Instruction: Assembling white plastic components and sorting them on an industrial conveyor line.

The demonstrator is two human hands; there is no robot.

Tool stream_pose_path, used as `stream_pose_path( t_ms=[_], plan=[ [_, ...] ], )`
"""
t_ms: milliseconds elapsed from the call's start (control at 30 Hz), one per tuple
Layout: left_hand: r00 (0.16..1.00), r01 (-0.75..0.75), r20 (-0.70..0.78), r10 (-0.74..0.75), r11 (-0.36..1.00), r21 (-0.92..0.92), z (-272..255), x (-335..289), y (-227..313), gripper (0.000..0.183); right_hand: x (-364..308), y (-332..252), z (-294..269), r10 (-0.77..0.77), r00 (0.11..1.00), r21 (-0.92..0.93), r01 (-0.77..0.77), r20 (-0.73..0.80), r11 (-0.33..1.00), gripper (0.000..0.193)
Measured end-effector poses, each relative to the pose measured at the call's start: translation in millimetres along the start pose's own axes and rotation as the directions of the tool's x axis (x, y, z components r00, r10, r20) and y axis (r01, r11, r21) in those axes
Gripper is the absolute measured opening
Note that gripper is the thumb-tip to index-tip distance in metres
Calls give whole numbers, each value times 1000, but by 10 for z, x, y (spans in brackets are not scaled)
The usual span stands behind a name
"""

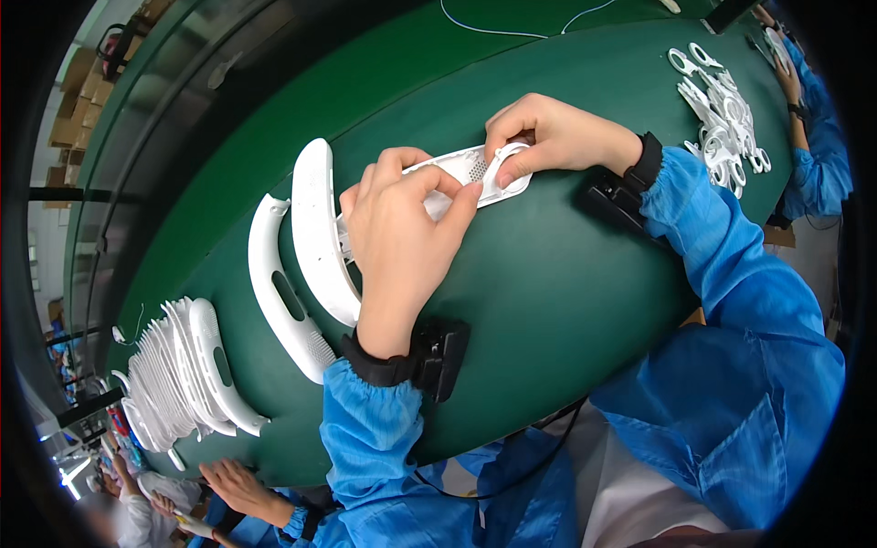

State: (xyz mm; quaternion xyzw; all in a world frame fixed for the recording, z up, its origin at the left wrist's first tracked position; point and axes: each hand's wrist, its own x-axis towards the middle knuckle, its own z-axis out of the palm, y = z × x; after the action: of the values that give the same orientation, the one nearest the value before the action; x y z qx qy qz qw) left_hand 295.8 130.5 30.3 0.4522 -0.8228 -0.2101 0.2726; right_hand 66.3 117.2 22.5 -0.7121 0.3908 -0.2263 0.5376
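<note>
A long white plastic shell [441, 168] with a patch of small holes lies across the green table, its hollow side up. My left hand [402, 224] is curled over the shell's left part, thumb and forefinger closed near its perforated area. At the shell's right end, my right hand [548, 137] pinches a small curved white plastic part [498, 168] against the inside. Just left of my left hand rest a long smooth white cover [322, 228] and a curved white housing with an oval slot [274, 274]. My fingers hide much of the shell's middle.
A row of stacked white curved housings [174, 370] stands at the left on the green table [548, 310]. Several loose white ring-ended parts [726, 119] are heaped at the right. Co-workers' hands [242, 489] show at lower left, and another person's arm [799, 128] at far right.
</note>
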Motion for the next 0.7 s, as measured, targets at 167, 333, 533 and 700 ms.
stream_pose_path(
  t_ms=[167,333,533,700],
  plan=[
    [996,-69,69,64,995,70,-38,-5,26,15,-8,92,2,-153,985,-38,150,-83,988,20],
    [997,-81,24,78,990,111,29,23,85,13,-9,137,-9,-197,977,-56,193,-77,980,19],
    [981,-184,95,171,972,146,48,15,167,11,15,145,0,-187,980,-79,181,-69,980,18],
    [984,-175,67,167,975,140,84,19,150,9,4,153,-46,-150,989,7,150,-19,989,16]
  ],
)
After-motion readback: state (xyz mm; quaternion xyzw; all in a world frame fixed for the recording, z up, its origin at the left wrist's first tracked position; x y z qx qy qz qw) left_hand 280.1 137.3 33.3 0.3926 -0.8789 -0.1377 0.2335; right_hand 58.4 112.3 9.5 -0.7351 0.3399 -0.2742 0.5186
